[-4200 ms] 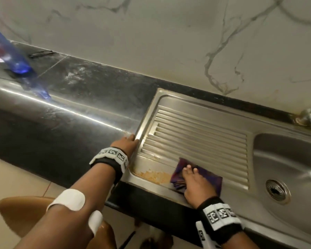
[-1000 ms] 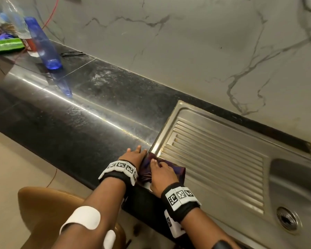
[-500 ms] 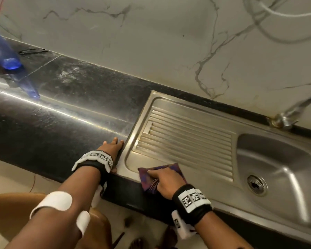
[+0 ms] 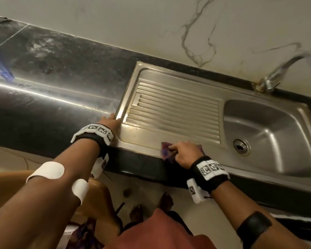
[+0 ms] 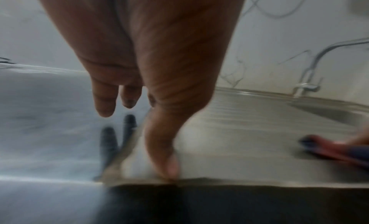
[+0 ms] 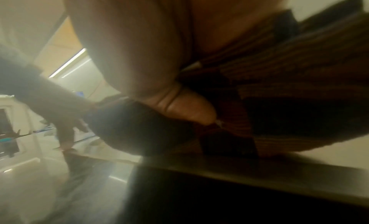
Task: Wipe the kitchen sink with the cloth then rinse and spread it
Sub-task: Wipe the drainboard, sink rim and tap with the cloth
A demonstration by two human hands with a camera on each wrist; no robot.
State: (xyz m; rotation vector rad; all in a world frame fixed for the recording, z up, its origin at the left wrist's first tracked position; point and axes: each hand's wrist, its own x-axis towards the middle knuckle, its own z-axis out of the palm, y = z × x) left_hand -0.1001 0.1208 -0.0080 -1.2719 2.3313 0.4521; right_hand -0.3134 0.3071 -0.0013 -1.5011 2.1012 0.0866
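Steel sink (image 4: 178, 112) front rim, we see purple cloth (image 4: 166, 152) bunched in right hand (image 4: 184, 155) grip, long axis along rim, left hand (image 4: 109, 123) flat, fingers straight, on bench (image 4: 52, 97) edge.

Sink (image 4: 178, 151) set in counter (image 4: 52, 97), wall behind. Drainboard (image 4: 174, 112) left, basin (image 4: 269, 133) right, drain (image 4: 241, 146) in basin floor. Tap (image 4: 284, 72) behind basin at back rim. Cloth (image 4: 166, 153) on front rim under right hand (image 4: 185, 154). Left hand (image 4: 109, 123) at sink's left front corner, on the counter-sink edge. Chair (image 4: 90, 198) below counter front, left.
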